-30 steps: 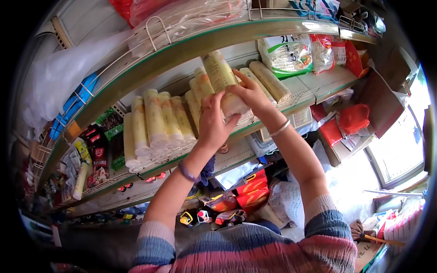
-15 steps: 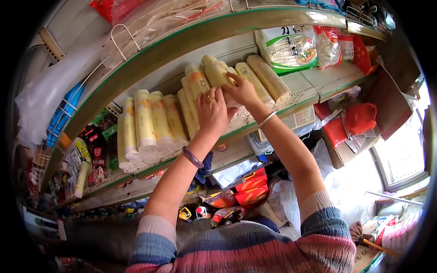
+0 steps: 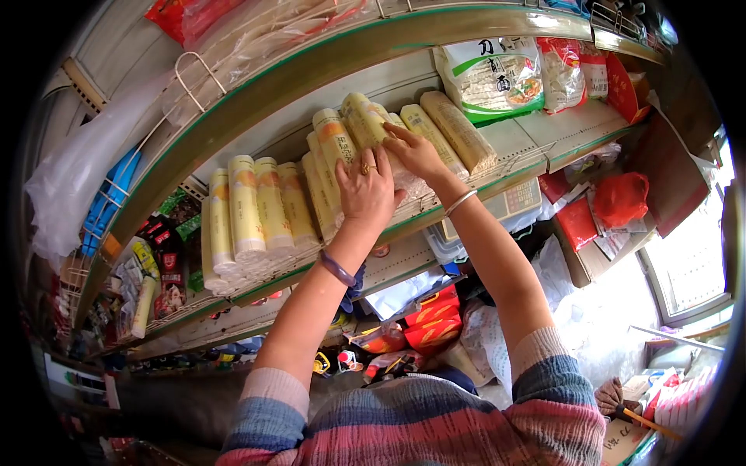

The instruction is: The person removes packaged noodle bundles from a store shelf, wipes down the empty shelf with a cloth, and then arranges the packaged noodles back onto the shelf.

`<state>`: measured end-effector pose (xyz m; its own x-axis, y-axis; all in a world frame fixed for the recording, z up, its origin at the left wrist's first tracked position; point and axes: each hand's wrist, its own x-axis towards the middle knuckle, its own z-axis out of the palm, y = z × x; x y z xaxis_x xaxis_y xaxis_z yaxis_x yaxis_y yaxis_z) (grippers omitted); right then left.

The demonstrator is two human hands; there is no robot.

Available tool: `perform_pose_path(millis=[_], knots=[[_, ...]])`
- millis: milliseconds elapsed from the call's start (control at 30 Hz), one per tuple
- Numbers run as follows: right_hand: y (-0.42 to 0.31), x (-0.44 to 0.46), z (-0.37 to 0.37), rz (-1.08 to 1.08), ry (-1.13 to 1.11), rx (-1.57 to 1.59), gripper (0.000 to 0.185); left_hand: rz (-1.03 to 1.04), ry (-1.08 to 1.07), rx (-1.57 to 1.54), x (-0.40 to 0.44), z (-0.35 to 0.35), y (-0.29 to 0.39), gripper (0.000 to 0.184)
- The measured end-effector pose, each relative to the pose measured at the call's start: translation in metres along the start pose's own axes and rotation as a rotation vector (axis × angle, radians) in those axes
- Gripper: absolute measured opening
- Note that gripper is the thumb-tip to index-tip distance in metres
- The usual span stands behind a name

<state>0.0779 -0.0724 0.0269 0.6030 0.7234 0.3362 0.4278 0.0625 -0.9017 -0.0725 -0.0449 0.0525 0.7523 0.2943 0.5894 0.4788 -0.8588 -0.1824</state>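
Paper-wrapped cylindrical packs of dried noodles lie stacked on a shelf. My left hand (image 3: 365, 186), with a ring and a purple bangle, rests on a noodle pack (image 3: 334, 133) in the middle stack, fingers extended. Beside it my right hand (image 3: 418, 155), wearing a silver bangle, reaches across the same stack. Its outstretched fingers touch another noodle pack (image 3: 362, 116); its thumb is hidden. Both hands cover the near ends of several packs. To the left stands a second stack of noodle packs (image 3: 245, 206); a longer noodle roll (image 3: 457, 130) lies to the right.
Bagged noodles (image 3: 494, 81) stand farther right on the shelf. A wire guard (image 3: 200, 78) rises from the upper shelf's edge. Below are a scale (image 3: 501, 206), red packets (image 3: 432, 322) and a box holding a red bag (image 3: 620, 198). Dark packets (image 3: 169, 264) hang at left.
My left hand has shifted slightly, its fingers lying flatter on the packs. My right hand stays over the same stack, its fingers slightly lower. The view has moved a little.
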Motion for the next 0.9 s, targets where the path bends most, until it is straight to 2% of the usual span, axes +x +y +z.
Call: perform_pose_path(millis=[333,667,733,800,867,900], knots=[[-0.001,-0.017,-0.013,0.029,-0.044,-0.118,0.057,-0.001,0.001,0.024,-0.001,0.002,0.003,0.083],[0.003,-0.026,-0.001,0.052,0.079,-0.177,0.055,-0.018,0.021,0.016,-0.004,0.004,0.002,0.083],[0.003,-0.027,-0.002,0.024,0.082,-0.161,0.051,-0.005,0.002,-0.121,-0.003,-0.002,-0.002,0.082],[0.032,-0.019,0.0,-0.023,0.084,-0.106,0.049,0.034,-0.044,-0.326,-0.008,-0.037,-0.006,0.078],[0.034,-0.02,-0.001,-0.005,0.076,-0.064,0.048,0.105,0.204,-0.366,-0.027,-0.04,-0.016,0.068],[0.036,-0.02,0.001,-0.084,0.075,-0.082,0.047,0.109,0.281,-0.357,-0.038,-0.041,-0.023,0.063]])
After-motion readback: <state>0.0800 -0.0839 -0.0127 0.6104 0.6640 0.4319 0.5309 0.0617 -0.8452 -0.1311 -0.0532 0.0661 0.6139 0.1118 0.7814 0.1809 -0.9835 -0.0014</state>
